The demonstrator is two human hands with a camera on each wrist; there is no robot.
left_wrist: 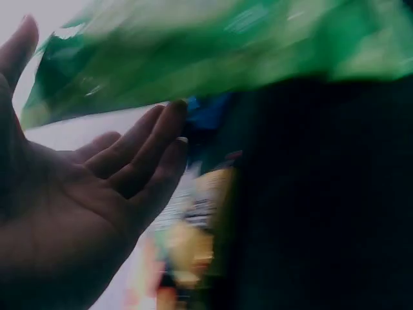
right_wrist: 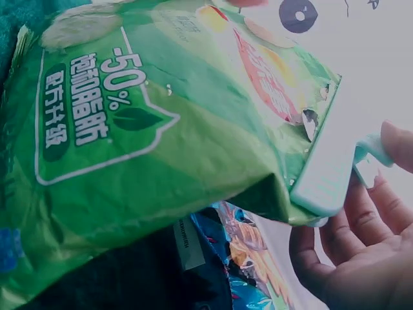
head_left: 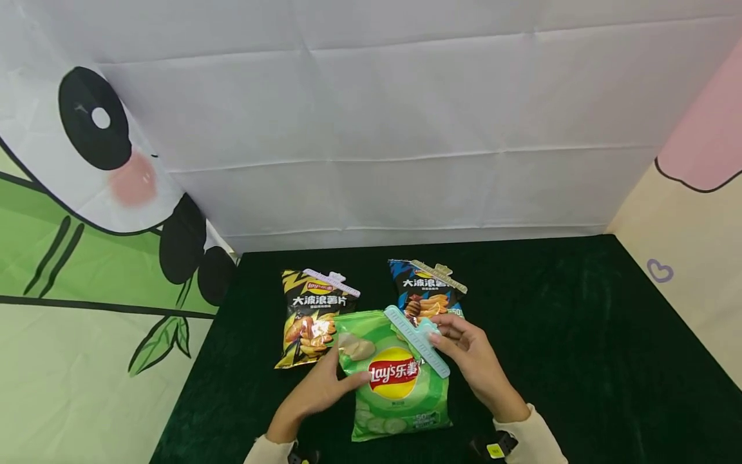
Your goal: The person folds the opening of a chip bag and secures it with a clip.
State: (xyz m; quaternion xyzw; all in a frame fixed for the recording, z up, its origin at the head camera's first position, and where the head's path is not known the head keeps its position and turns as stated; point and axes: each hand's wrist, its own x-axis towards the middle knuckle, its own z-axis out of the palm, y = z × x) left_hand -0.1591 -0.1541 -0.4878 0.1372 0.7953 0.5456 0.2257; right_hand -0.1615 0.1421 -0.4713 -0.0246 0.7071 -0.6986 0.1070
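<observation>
A green Lay's chip bag [head_left: 400,409] is tilted up in front of me, with a light-blue bag clip [head_left: 418,343] set slantwise across its upper right corner. My left hand [head_left: 320,389] holds the bag's left side, thumb on the front and the other fingers behind. In the left wrist view those fingers [left_wrist: 139,145] reach under the bag. At the clip, my right hand [head_left: 476,364] pinches the handle between thumb and fingers. The right wrist view shows the clip [right_wrist: 329,161] across the bag's end, its jaws closed on the plastic.
Behind the green bag, a black-and-yellow chip bag [head_left: 298,322] with a lilac clip [head_left: 332,282] lies at left. A black-and-blue chip bag [head_left: 406,283] with a beige clip [head_left: 438,276] lies at right. All are on a dark green cloth [head_left: 556,335] before a white backdrop [head_left: 371,129].
</observation>
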